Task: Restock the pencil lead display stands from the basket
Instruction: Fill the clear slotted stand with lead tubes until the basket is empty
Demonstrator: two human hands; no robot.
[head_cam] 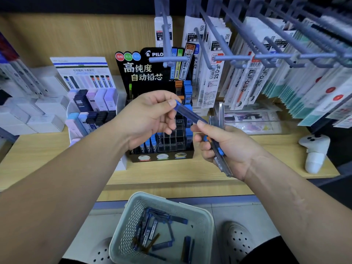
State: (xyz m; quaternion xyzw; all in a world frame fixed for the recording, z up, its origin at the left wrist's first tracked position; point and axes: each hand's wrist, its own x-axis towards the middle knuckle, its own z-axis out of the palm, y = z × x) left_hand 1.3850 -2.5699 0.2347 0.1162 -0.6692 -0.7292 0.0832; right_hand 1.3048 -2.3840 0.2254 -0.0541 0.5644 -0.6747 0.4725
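A black Pilot lead display stand sits on the wooden shelf, its tiered slots partly filled with blue-capped lead tubes. My left hand pinches the upper end of one blue lead tube in front of the stand. My right hand touches that tube's lower end with its fingertips and grips a bundle of several more tubes in the palm. Below, on the floor, a pale green basket holds several loose blue and brown lead tubes.
A white display stand with pastel lead cases stands left of the black one. White boxes are stacked at far left. Refill packs hang on grey pegs overhead at right. A white controller lies on the shelf's right end.
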